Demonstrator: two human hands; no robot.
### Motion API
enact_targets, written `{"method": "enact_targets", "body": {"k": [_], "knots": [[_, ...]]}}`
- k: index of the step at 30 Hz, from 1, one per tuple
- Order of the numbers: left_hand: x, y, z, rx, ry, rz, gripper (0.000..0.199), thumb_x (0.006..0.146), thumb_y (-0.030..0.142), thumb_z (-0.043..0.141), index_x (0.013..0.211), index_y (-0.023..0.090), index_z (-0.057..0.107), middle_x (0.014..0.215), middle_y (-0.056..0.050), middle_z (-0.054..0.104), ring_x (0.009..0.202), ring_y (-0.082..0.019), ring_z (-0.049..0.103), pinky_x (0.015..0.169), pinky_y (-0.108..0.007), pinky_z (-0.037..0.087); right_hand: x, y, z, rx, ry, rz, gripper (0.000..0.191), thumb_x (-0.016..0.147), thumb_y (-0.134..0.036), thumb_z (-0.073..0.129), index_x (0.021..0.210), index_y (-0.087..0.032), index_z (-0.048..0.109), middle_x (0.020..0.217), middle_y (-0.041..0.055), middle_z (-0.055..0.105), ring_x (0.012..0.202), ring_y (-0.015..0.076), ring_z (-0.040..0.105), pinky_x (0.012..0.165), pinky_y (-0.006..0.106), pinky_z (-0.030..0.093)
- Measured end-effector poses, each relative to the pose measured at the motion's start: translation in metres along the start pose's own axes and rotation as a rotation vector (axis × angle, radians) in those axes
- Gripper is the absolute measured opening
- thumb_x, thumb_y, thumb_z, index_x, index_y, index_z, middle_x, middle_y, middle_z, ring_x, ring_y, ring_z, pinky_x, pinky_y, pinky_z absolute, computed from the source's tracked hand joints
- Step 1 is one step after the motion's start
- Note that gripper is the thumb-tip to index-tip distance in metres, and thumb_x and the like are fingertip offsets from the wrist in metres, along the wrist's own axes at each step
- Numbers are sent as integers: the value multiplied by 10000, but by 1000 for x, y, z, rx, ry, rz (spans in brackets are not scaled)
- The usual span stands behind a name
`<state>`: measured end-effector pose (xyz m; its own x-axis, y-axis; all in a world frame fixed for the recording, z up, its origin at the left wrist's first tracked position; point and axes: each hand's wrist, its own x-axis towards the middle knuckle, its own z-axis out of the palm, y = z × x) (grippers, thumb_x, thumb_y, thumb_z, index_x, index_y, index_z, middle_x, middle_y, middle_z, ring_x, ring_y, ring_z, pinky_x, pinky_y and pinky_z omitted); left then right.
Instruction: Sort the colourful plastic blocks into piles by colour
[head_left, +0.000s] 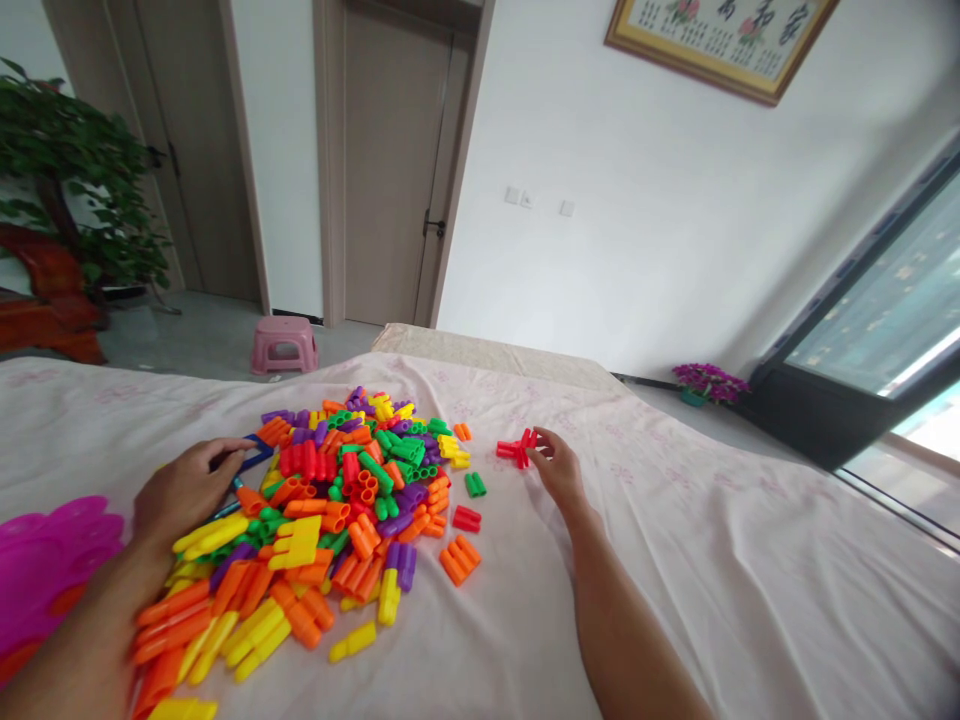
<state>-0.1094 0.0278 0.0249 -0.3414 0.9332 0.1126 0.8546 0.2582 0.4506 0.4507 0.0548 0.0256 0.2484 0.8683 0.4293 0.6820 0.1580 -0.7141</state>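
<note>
A large heap of bullet-shaped plastic building blocks (307,465) in orange, yellow, green, purple and red lies on the cloth. At the heap's left side my left hand (184,490) is closed, its fingertips on a dark blue angular plastic piece (259,453). Part of that piece is hidden behind the fingers and the blocks. My right hand (555,466), to the right of the heap, pinches red building blocks (514,449) joined into a branching shape, close to the cloth. Loose green (475,485), red (466,518) and orange blocks (459,559) lie between the heap and my right forearm.
A pink-patterned cloth (675,580) covers the surface. At the left edge is a magenta plastic tray (52,545) with orange parts. Beyond stand a pink stool (284,345), a leafy plant (75,170), a wooden chair (45,300) and purple flowers (709,381).
</note>
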Motion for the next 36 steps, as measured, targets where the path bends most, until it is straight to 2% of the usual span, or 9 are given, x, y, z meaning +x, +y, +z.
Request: {"method": "enact_targets", "body": {"k": [5, 9, 14, 18, 20, 23, 28, 31, 36], "knots": [[0, 0, 0, -6, -6, -3, 561, 917, 608, 346, 1274, 316, 666, 1243, -53, 691, 904, -254, 636, 683, -300, 421, 1, 22, -22, -33, -103, 104, 518, 754, -287, 618, 1256, -160, 649, 1028, 79, 740, 778, 187, 672, 734, 318, 534], [0, 0, -1, -6, 7, 1, 553, 908, 598, 367, 1263, 308, 676, 1278, -58, 678, 932, -268, 637, 684, -305, 427, -2, 30, -23, -75, -168, 117, 457, 755, -202, 576, 1196, -174, 695, 1083, 81, 748, 870, 203, 694, 801, 322, 527], [-2, 2, -2, -5, -10, 0, 569, 934, 605, 320, 1275, 302, 661, 1308, -57, 660, 1003, -269, 630, 721, -306, 425, -5, 26, -19, -227, -83, 60, 462, 771, -191, 537, 1202, -184, 703, 1119, 85, 728, 805, 182, 663, 784, 317, 513], [-2, 2, -3, -5, -22, 6, 573, 945, 593, 309, 1287, 290, 655, 1301, -62, 659, 1013, -262, 627, 707, -295, 412, -6, 6, -13, -251, -26, 22, 421, 745, -173, 519, 1105, -201, 736, 1075, 67, 726, 750, 168, 630, 730, 306, 504], [-2, 3, -3, -13, -20, 3, 561, 942, 587, 325, 1283, 291, 658, 1283, -60, 669, 1009, -255, 629, 705, -288, 411, -8, -11, -7, -120, -131, -19, 344, 752, -192, 536, 1019, -196, 752, 991, 56, 744, 767, 172, 642, 739, 298, 507], [-2, 4, -4, -24, -27, -20, 551, 936, 591, 343, 1279, 300, 661, 1263, -56, 682, 1002, -253, 634, 710, -290, 416, -12, -41, 4, 74, -418, -38, 231, 764, -262, 606, 910, -176, 763, 895, 51, 756, 791, 183, 666, 734, 288, 509], [-3, 5, -4, -15, -19, -14, 546, 934, 595, 351, 1273, 305, 667, 1294, -55, 674, 1019, -265, 638, 711, -298, 423, -24, -80, 12, 131, -839, -29, 201, 720, -303, 719, 876, -190, 778, 840, 21, 762, 772, 179, 681, 686, 256, 501], [-3, 4, -4, -10, -2, -6, 540, 933, 592, 362, 1268, 303, 671, 1257, -55, 694, 986, -257, 648, 681, -287, 419, -31, -93, 13, 3, -942, -101, 213, 689, -284, 760, 892, -230, 794, 815, -10, 763, 732, 168, 668, 627, 233, 467], [-2, 4, -3, -17, -2, -8, 533, 926, 588, 370, 1257, 305, 677, 1226, -49, 707, 963, -248, 651, 689, -283, 425, -39, -111, 14, -264, -949, -209, 189, 653, -285, 811, 838, -254, 786, 720, -38, 733, 634, 141, 619, 543, 215, 370]]}}
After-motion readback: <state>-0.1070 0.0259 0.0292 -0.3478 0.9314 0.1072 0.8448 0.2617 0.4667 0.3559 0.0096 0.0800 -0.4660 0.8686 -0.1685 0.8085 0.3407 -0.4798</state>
